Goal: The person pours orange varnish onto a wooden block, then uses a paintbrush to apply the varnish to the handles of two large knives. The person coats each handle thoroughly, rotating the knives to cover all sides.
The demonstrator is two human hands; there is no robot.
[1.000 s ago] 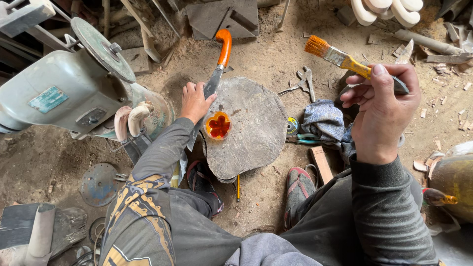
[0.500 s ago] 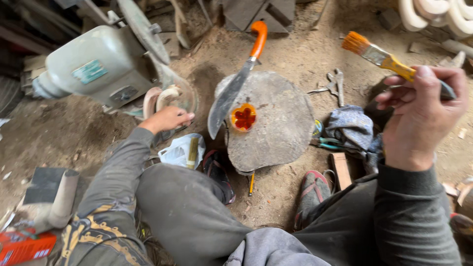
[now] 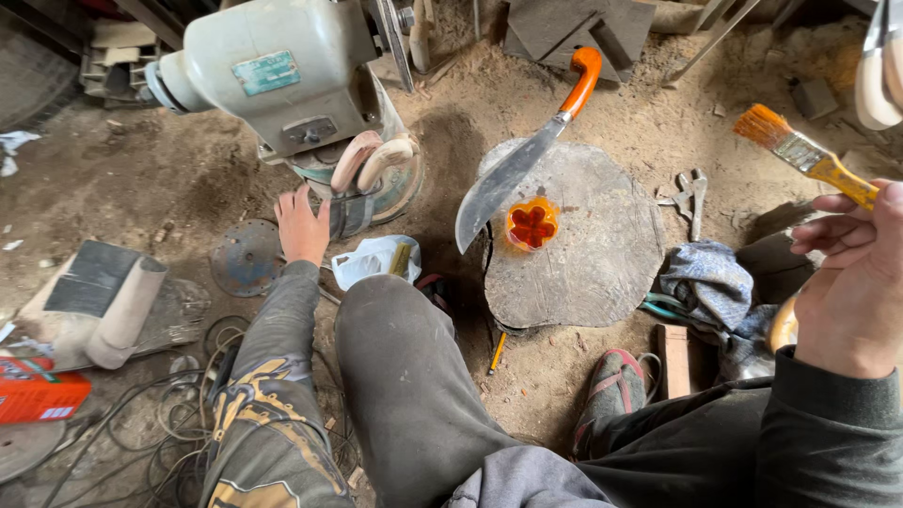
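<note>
Reaching down to your left, your left hand (image 3: pixel 303 226) lies flat on the dusty ground with fingers spread and nothing in its grasp, just beside the base of the bench grinder (image 3: pixel 282 71). Two pale wooden handle blanks (image 3: pixel 372 158) lean against that base, close to your fingertips, and a round metal disc (image 3: pixel 246 256) lies on the dirt just left of your wrist. A white plastic bag (image 3: pixel 374 260) with a small yellow item sits beside your knee.

Your right hand (image 3: pixel 851 282) is raised at the right edge of the view, fingers curled around the yellow handle of a paintbrush (image 3: pixel 804 155); its orange bristles point up and left, well apart from the ground.

Between your hands sits a flat wooden stump (image 3: pixel 593 254). On it rests a small orange flower-shaped cup (image 3: pixel 532 224) holding dark red liquid, and a curved knife (image 3: pixel 527 155) with an orange handle lies across the stump's upper left edge, its blade tip just beside the cup. Pliers (image 3: pixel 691 198) lie on the dirt right of the stump, a crumpled blue-grey cloth (image 3: pixel 710 277) below them. Your sandalled foot (image 3: pixel 616 395) rests near the stump's lower edge, beside a small wooden block (image 3: pixel 674 357).
</note>
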